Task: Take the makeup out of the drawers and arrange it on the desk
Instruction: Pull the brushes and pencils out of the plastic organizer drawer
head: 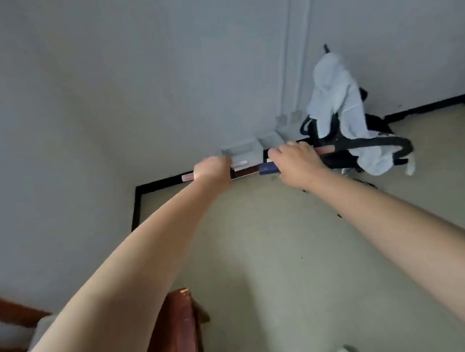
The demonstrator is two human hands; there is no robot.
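Note:
Both arms are stretched forward over the floor, and the view is blurred. My left hand (pixel 212 169) is closed around a slim pink-tipped makeup stick (pixel 186 177) that pokes out to its left. Between the hands lies a dark red flat makeup box (pixel 244 172) with a white stick (pixel 239 163) on top; which hand carries it I cannot tell. My right hand (pixel 297 163) grips a dark blue makeup box (pixel 268 169) and a pink tube (pixel 324 150) that sticks out to the right. No desk top or drawer shows.
A black chair (pixel 379 145) draped with a white garment (pixel 335 101) stands in the room corner at right. Small white boxes (pixel 240 149) sit by the wall base behind my hands. Red-brown wooden furniture (pixel 178 328) fills the lower left. The beige floor (pixel 270 241) spreads below.

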